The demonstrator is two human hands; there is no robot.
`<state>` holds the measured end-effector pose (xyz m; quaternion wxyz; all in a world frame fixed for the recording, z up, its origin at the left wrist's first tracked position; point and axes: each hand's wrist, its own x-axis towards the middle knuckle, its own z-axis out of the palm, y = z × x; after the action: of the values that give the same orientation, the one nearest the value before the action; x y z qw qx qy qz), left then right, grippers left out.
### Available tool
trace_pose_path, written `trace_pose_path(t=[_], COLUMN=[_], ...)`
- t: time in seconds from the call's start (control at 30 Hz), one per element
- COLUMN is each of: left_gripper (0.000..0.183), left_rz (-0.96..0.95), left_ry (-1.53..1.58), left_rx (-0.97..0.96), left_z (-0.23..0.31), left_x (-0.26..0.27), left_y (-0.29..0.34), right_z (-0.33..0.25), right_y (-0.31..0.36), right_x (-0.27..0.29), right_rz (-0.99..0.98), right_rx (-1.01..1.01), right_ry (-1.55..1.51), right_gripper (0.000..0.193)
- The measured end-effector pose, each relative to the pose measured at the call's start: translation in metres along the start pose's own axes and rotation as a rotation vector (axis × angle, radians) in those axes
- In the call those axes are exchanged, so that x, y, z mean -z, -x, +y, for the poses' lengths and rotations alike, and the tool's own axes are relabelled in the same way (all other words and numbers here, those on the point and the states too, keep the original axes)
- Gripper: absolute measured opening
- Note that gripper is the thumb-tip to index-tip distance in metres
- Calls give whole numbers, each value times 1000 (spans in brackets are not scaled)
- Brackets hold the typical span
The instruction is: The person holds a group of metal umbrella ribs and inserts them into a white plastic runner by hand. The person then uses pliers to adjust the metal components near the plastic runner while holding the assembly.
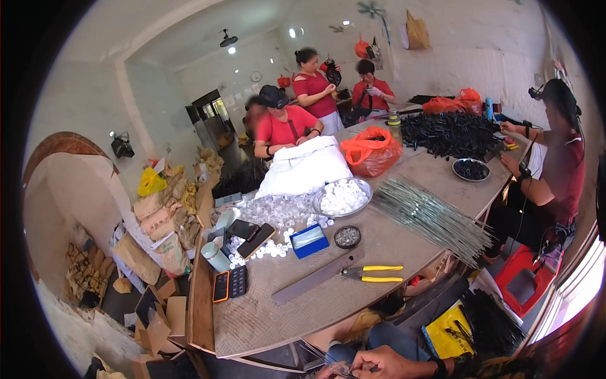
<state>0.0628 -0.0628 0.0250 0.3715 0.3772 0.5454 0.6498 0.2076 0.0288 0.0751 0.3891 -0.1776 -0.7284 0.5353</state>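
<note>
At the lower edge, below the near side of the table, my two hands are close together over my lap. My right hand (386,363) has its thumb and fingers pressed together around something small that I cannot make out. Against its fingertips is my left hand (333,371), partly cut off by the picture's edge, its fingers closed on something pale and small. On the table nearest to them lie pliers with yellow handles (379,273) and a long flat metal ruler (309,282). A blue box of thin pale sticks (310,242) stands behind these, beside a small dark dish of metal bits (347,237).
White caps fill a metal bowl (344,197) in front of a white sack (303,167). Thin metal rods (435,218) overhang the table's right edge. Black parts (448,132) are heaped farther back. Phones (255,241) lie at left. A red stool (524,281) stands right. Several co-workers sit or stand around.
</note>
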Motion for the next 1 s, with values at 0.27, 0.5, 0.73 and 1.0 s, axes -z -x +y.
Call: trace_pose_path(t=[0.27, 0.5, 0.73, 1.0], left_gripper=[17, 23, 26, 22], left_rz=[-55, 130, 198, 174], left_ry=[-6, -250, -434, -161], left_rx=[-19, -196, -259, -249], left_z=[6, -17, -18, -19], left_x=[2, -4, -7, 6], left_y=[3, -1, 0, -8], right_z=[39, 46, 31, 38], right_y=[5, -15, -7, -13], right_x=[4, 0, -5, -20], right_rz=[-323, -350, -164, -137], right_rx=[-114, 21, 26, -22], right_ry=[-230, -189, 106, 117], right_gripper=[14, 20, 17, 13])
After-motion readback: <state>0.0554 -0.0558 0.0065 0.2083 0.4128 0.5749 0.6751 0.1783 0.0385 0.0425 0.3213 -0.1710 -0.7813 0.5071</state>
